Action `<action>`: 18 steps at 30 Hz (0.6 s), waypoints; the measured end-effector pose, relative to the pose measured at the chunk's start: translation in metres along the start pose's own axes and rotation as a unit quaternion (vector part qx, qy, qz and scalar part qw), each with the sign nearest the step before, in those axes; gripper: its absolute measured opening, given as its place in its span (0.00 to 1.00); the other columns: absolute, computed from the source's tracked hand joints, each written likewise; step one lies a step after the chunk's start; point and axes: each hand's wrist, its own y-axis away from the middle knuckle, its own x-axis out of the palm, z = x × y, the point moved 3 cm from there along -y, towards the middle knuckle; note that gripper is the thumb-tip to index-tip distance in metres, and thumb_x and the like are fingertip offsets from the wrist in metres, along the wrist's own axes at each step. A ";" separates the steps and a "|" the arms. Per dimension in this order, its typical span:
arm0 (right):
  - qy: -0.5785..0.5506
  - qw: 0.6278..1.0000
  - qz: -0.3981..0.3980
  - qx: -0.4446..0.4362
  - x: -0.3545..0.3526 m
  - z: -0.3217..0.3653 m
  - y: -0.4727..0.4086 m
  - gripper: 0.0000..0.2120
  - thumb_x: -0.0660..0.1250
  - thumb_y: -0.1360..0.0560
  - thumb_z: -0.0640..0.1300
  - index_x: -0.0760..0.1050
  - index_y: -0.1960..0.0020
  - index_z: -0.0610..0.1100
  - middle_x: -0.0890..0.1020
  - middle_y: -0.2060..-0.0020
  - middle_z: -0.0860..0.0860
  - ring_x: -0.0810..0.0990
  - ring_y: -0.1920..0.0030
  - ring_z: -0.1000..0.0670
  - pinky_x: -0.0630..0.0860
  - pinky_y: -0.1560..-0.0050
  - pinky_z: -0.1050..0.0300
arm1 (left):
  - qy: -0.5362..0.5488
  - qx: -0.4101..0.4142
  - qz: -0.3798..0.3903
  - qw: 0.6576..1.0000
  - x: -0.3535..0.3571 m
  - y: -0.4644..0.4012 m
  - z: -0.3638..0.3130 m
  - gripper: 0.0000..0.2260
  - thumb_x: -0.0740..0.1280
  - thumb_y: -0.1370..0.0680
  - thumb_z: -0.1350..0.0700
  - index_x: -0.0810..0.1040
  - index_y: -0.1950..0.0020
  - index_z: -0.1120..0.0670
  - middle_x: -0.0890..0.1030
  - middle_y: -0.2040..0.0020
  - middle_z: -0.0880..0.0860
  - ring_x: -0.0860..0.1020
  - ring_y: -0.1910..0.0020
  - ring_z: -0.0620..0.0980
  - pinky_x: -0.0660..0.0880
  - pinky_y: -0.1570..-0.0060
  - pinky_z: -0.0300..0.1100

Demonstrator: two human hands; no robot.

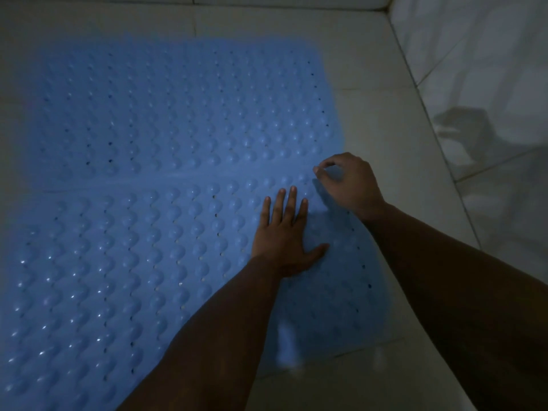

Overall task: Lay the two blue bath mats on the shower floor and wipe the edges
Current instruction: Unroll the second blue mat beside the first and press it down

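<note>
Lying edge to edge, near mat (154,262), far mat (178,114): blue, bumpy, perforated; left hand (284,232) flat on near mat, right hand (347,182) pinching seam edge.

pale floor tiles (370,69); glossy wall tiles (489,54)

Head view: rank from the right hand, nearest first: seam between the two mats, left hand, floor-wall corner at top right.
1. Seam between the mats, right under the right hand's fingers.
2. Left hand, flat on the near mat, just below-left.
3. Floor-wall corner, far back, top right.
</note>
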 end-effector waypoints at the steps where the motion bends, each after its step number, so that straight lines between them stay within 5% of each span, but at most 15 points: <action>1: 0.000 1.000 0.011 0.007 -0.002 0.004 0.002 0.14 0.67 0.25 0.60 0.82 0.53 0.50 0.84 0.53 0.52 0.82 0.51 0.52 0.78 0.47 0.56 | 0.013 0.000 0.040 0.999 -0.006 -0.003 0.001 0.48 0.51 0.25 0.24 0.44 0.16 0.53 0.36 0.17 0.57 0.33 0.19 0.59 0.36 0.22 0.62; 4: -0.002 0.997 0.066 0.037 -0.013 0.030 0.007 0.12 0.69 0.24 0.56 0.83 0.54 0.48 0.86 0.55 0.53 0.83 0.51 0.53 0.77 0.48 0.57 | 0.130 -0.016 0.122 0.984 -0.049 -0.011 0.011 0.39 0.59 0.20 0.33 0.51 0.16 0.52 0.45 0.16 0.57 0.44 0.17 0.56 0.42 0.20 0.55; 6: 0.010 0.994 0.104 0.037 -0.013 0.048 0.010 0.11 0.68 0.24 0.53 0.84 0.53 0.47 0.86 0.54 0.51 0.84 0.50 0.51 0.77 0.48 0.56 | 0.213 -0.054 0.056 0.974 -0.082 -0.006 0.028 0.29 0.63 0.18 0.43 0.62 0.19 0.51 0.62 0.19 0.55 0.60 0.20 0.55 0.58 0.23 0.49; 11: 0.034 0.992 0.116 0.044 0.019 0.096 0.046 0.17 0.61 0.21 0.51 0.82 0.41 0.46 0.84 0.42 0.45 0.81 0.40 0.43 0.77 0.39 0.50 | 0.172 -0.123 -0.134 0.968 -0.102 0.043 0.081 0.22 0.60 0.22 0.52 0.75 0.28 0.53 0.76 0.29 0.56 0.66 0.23 0.58 0.70 0.31 0.56; 14: 0.077 0.982 0.170 0.023 0.073 0.115 0.080 0.26 0.55 0.19 0.54 0.67 0.24 0.44 0.68 0.24 0.43 0.63 0.22 0.43 0.62 0.24 0.45 | 0.122 -0.139 -0.164 0.969 -0.094 0.066 0.105 0.21 0.66 0.24 0.56 0.78 0.30 0.55 0.78 0.31 0.56 0.67 0.24 0.61 0.72 0.35 0.59; 18: 0.177 0.975 0.132 -0.033 0.122 0.123 0.116 0.38 0.52 0.20 0.65 0.55 0.19 0.40 0.53 0.19 0.41 0.49 0.19 0.41 0.48 0.21 0.35 | 0.086 -0.157 -0.177 0.968 -0.085 0.083 0.126 0.22 0.62 0.24 0.54 0.77 0.30 0.54 0.77 0.30 0.55 0.66 0.23 0.60 0.73 0.36 0.59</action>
